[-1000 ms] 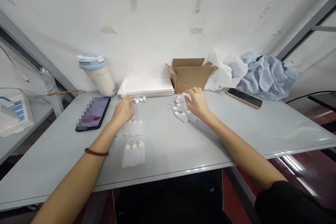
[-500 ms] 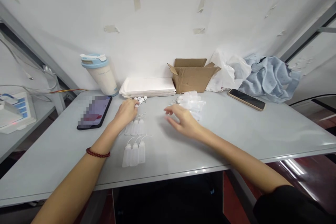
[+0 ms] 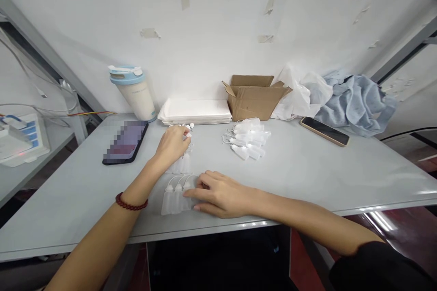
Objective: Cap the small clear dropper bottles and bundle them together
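Note:
My left hand (image 3: 173, 146) is closed in a pinch, with a small white cap (image 3: 188, 134) at its fingertips. Just beyond it lies a little heap of white caps (image 3: 191, 126). Partly hidden under that hand is a row of translucent squeeze bottles (image 3: 185, 163). Closer to the table edge, three similar bottles (image 3: 175, 202) lie side by side, thin white strings looping from their tops. My right hand (image 3: 223, 194) has its fingers apart, the index fingertip on the rightmost of these bottles. More bottles (image 3: 251, 138) lie piled right of centre.
Along the wall stand a blue-lidded cup (image 3: 136, 97), a stack of white envelopes (image 3: 198, 111), an open cardboard box (image 3: 254, 102), a white plastic bag (image 3: 300, 93) and blue cloth (image 3: 357, 102). One phone (image 3: 126, 143) lies at left, another phone (image 3: 324, 132) at right.
My right hand has moved from beside the bottle pile toward me and left, onto the front row. My left hand has shifted slightly right, and a white cap now shows at its fingertips.

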Demonstrator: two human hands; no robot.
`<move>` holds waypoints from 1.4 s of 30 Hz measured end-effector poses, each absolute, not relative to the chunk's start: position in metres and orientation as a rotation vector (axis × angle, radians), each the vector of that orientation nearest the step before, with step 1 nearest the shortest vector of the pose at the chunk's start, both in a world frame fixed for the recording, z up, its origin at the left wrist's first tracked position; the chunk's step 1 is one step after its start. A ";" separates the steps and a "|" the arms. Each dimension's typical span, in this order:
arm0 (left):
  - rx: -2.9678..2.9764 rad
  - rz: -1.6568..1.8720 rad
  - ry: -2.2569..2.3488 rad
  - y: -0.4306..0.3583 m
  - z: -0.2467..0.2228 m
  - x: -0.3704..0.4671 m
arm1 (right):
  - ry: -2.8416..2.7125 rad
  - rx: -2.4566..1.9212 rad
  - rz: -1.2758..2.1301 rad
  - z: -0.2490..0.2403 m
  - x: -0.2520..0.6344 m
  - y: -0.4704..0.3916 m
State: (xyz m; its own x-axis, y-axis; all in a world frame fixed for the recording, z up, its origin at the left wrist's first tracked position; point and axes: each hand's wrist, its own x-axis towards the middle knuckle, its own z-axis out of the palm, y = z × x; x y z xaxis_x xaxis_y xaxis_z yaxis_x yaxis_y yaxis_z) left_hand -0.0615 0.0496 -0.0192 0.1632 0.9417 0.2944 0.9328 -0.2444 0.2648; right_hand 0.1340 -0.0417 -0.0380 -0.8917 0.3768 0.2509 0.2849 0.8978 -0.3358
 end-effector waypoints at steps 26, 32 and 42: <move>2.058 0.810 1.683 0.046 -0.014 -0.055 | -2.785 -0.728 0.174 -0.034 0.143 -0.033; 1.887 0.907 1.543 0.042 -0.007 -0.053 | -2.423 -0.887 0.126 -0.032 0.156 -0.011; 1.598 0.723 1.137 0.027 0.009 -0.045 | -1.972 -0.918 0.873 -0.013 0.161 -0.008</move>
State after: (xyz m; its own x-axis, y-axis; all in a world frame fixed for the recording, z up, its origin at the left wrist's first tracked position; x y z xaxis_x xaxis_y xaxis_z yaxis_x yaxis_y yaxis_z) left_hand -0.0452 0.0275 0.0094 0.3786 0.9224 -0.0762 0.3220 -0.0540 0.9452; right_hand 0.1606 -0.0081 -0.0134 -0.4375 0.8265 0.3543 0.2933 0.5036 -0.8126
